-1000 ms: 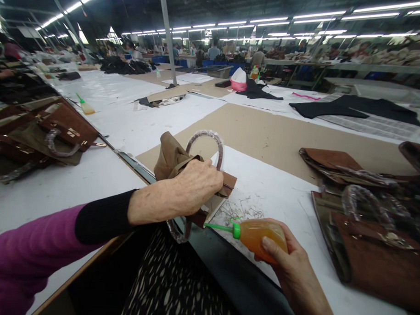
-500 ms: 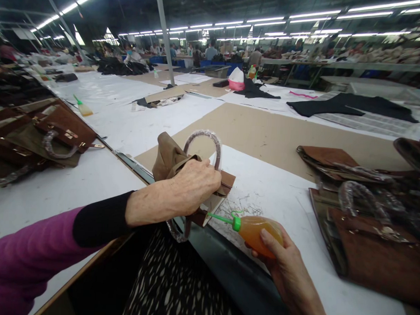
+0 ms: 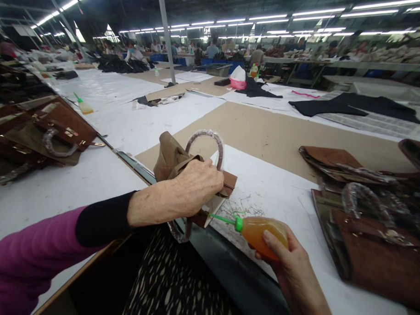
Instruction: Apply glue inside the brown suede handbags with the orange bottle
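My left hand [image 3: 200,184] is closed on a brown handbag [image 3: 170,156] at the table's near edge. One plastic-wrapped handle [image 3: 207,134] of the bag arches up behind the hand, and another loops below the wrist. Fingers wrapped around it, my right hand [image 3: 282,256] holds a glue bottle [image 3: 262,233] of amber liquid on its side. Its thin green nozzle points left, and the tip is at the bag's brown edge; whether it touches, I cannot tell. My left fingertips are hidden behind the hand's back.
Several finished-looking brown handbags [image 3: 379,241] lie at the right, more handbags [image 3: 62,129] at the left. Another glue bottle [image 3: 82,105] stands on the left table. Thread scraps [image 3: 246,207] litter the white sheet. Black fabric pieces [image 3: 353,105] lie farther back, near a metal post [image 3: 166,36].
Both hands, the bag and the bottle appear slightly farther right in view. The nozzle tip stays at the bag's edge, and both grips look the same.
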A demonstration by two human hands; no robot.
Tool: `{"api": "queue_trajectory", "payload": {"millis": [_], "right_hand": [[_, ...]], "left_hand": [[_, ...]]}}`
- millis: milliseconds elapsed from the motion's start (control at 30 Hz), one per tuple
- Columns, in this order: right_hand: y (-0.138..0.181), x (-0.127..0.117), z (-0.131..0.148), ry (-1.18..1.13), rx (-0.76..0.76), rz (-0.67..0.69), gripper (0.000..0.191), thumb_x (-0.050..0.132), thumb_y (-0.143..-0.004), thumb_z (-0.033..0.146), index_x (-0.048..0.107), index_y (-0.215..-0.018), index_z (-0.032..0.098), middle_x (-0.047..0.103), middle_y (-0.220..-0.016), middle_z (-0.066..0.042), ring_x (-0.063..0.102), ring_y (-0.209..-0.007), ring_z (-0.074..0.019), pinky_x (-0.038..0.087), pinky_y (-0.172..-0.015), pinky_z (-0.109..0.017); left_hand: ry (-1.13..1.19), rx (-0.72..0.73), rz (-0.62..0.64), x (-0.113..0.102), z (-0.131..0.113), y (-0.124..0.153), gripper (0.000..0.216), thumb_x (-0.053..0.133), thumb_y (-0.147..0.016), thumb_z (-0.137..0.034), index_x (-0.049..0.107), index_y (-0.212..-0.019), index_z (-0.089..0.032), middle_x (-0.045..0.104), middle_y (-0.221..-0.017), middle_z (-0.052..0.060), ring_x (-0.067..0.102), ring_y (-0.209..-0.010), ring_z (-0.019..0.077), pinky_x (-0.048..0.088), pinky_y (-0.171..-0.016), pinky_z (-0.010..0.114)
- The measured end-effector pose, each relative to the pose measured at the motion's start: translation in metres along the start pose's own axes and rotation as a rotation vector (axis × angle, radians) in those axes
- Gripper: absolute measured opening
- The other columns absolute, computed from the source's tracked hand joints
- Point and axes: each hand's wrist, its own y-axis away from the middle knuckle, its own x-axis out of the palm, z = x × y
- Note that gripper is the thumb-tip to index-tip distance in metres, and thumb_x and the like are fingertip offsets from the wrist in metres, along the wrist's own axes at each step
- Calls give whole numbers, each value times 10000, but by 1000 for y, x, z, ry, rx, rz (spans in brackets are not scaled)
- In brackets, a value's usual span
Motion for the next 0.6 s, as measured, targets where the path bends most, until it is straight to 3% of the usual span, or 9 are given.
{"api": "queue_trajectory", "payload": {"millis": [233,367,433,600], "right_hand": [[12,7,0,100,-1,3,507,781,-708,509,585,-1074,218,639,-969,-78,593,-798,-291,527,-548,-311],[19,13,4,175,-97,-118,540,804,-659,511,571,-1060,234,645,-954,-63,605,-818,-302,553,-578,-330],[16,13,6,199,-152,-163,549,803,-663,505,559,-1075,236,644,-980,-59,611,-832,-302,562,-614,-338],[-9,4,1,288,-245,-132,585,791,-704,501,512,-1140,230,638,-1027,-52,600,-905,-302,558,-671,-340]], "left_hand": [[-3,15,-90,10,3,-2,105,610,-771,-175,568,-850,-121,604,-841,97,551,-804,220,413,-600,307],[2,12,-89,8,4,-4,122,623,-768,-185,568,-856,-121,607,-851,92,555,-808,224,417,-613,315],[17,7,-71,5,5,-3,133,630,-766,-185,571,-865,-119,613,-867,98,559,-820,228,421,-620,320],[60,-21,-56,-1,11,-1,101,631,-770,-191,583,-832,-128,632,-850,97,568,-814,228,424,-636,327]]}}
